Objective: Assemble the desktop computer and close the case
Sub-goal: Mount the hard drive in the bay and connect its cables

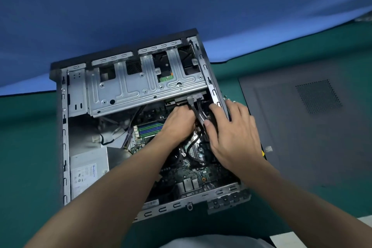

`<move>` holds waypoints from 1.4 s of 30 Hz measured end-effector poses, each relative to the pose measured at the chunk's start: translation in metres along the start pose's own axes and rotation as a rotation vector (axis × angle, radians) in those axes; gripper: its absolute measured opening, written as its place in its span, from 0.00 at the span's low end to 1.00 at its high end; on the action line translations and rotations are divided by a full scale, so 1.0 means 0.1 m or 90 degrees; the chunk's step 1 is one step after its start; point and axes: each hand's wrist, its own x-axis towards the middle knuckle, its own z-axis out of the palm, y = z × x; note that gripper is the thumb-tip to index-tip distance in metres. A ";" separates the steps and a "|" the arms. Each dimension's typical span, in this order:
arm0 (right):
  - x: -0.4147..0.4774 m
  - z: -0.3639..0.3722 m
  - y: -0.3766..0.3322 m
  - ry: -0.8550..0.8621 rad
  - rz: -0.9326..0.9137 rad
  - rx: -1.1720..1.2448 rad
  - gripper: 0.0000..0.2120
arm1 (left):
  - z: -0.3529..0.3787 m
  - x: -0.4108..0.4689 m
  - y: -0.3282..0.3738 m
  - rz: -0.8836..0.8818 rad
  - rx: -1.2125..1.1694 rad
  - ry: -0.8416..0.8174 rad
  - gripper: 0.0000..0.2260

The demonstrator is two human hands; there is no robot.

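Two bare hands worked inside the open grey steel computer case [64, 147], which lay on its side on the green worktop [30, 147], probably so that its inside faced up for easy reach. Below both wrists sat the dark green motherboard [191, 173]. The left hand [177, 121] curled knuckles-up over the board; its fingertips were hidden, so I cannot tell what it held. The right hand [231, 133] was spread wide, fingers resting on the case rim, seemingly for support, thumb against the black bundle of flat cables [199, 112] between the two hands. Just beyond the fingers, those cables ran up to the silver pressed-metal drive cage [145, 84]. I judged a drive lead was being seated or routed. Right of the right hand lay the dark grey vented side panel [302, 137], not yet fitted.
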 end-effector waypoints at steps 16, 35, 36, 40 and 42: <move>0.01 0.03 0.00 0.004 -0.027 -0.011 0.17 | -0.06 0.16 -0.19 0.128 0.187 -0.055 0.06; 0.02 -0.01 -0.06 0.015 -0.022 -0.037 0.16 | 0.08 0.22 -0.20 0.041 0.002 -0.023 0.06; 0.02 -0.01 -0.06 0.020 -0.024 -0.042 0.15 | 0.08 0.25 -0.19 0.047 0.005 -0.027 0.10; 0.02 0.00 -0.02 0.033 -0.049 -0.074 0.15 | 0.07 0.29 -0.19 0.073 0.016 -0.037 0.15; 0.01 0.00 -0.01 0.031 -0.060 -0.074 0.16 | 0.07 0.28 -0.21 0.096 0.022 -0.036 0.17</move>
